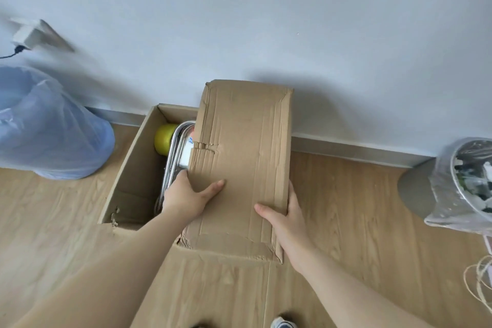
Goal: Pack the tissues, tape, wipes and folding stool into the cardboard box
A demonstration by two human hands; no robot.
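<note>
The cardboard box (133, 168) stands on the wooden floor against the wall. One long flap (245, 141) is folded over its right half. My left hand (186, 194) grips the flap's left edge, thumb on top and fingers underneath. My right hand (287, 218) grips its right edge near the front. In the uncovered left part I see a yellow tape roll (163, 138), the folding stool's chrome tubes (175, 152) and a bit of white packaging (186, 153). Everything else inside is hidden by the flap.
A large blue plastic bag (50, 130) sits on the floor at the left. A bin lined with clear plastic (463, 184) stands at the right, with loose string (479, 282) below it. Another box flap (213, 287) lies flat toward me. My shoe (282, 323) shows at the bottom.
</note>
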